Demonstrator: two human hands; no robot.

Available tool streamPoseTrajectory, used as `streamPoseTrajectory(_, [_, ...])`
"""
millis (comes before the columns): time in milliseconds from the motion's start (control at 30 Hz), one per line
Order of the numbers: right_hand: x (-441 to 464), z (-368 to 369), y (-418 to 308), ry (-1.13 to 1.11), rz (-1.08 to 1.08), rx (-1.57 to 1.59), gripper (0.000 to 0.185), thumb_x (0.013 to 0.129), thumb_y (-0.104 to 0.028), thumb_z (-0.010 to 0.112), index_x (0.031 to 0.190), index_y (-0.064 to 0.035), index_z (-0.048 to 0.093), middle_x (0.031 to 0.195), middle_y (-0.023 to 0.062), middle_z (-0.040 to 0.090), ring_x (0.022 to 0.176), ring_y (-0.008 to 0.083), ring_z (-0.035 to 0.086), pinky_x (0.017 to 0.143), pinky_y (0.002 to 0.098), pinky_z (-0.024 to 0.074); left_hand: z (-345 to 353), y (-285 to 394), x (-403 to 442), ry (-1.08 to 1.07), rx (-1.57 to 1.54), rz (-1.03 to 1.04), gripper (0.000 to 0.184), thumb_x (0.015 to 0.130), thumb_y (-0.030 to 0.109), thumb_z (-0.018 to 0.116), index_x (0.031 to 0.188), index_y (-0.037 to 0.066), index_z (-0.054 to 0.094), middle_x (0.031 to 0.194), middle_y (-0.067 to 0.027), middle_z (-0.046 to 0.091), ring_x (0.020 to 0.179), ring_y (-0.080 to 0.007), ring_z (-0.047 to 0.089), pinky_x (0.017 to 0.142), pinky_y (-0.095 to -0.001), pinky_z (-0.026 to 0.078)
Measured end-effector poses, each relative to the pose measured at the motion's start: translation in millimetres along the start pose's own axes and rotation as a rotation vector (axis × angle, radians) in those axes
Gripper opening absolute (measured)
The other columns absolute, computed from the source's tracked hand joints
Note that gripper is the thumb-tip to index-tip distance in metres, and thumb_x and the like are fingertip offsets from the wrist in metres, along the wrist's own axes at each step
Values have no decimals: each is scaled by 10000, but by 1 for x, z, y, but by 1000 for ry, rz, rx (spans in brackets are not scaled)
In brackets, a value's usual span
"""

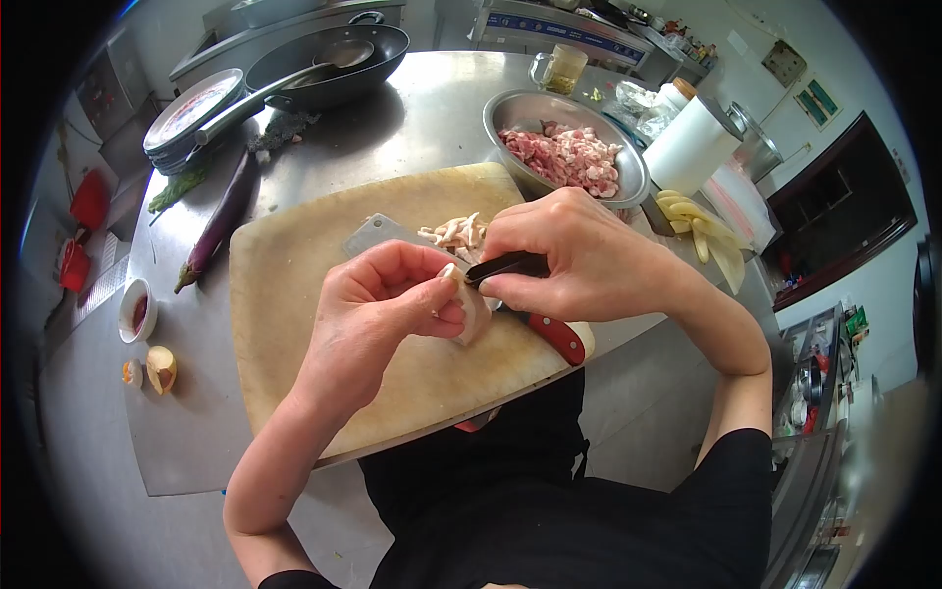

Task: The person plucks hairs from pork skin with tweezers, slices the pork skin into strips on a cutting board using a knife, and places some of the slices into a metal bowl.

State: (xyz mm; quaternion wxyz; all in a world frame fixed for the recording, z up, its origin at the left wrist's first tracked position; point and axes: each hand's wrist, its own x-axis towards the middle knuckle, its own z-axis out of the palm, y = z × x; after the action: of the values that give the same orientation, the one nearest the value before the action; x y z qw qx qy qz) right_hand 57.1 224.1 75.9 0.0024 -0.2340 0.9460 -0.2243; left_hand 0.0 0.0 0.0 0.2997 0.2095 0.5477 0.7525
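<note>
My left hand (378, 314) pinches a pale, soft piece of food (473, 312) that hangs below its fingertips; its exact kind is unclear. In my right hand (579, 250) is a small black tool (510, 265), its tip at the top of that piece. Whether it is a knife or another cutter I cannot tell. Both hands are over a worn cutting board (294, 363). Behind them, pale cut strips (456, 233) lie on or beside a cleaver's blade (378, 234). A red riveted handle (557, 339) shows at the board's right, partly under my right hand.
Beyond the board stands a steel bowl (636, 182) of chopped meat (569, 157). Pale slices (702, 224) and a paper roll (692, 147) are at right. Leftward lie an eggplant (218, 224), stacked plates (196, 113), a wok (329, 83) with a ladle (260, 93), and a small bowl (128, 312).
</note>
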Motion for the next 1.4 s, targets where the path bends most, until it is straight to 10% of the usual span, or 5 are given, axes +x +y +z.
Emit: streamPoseTrajectory(1400, [-3,-3,1,15,-112,42,146,828,-73,760,884,28,670,787,151,666,687,294,660,624,377,493,2,6,-1,18,57,-64,168,980,94,680,1058,-54,686,916,-79,722,812,-119,702,764,-284,617])
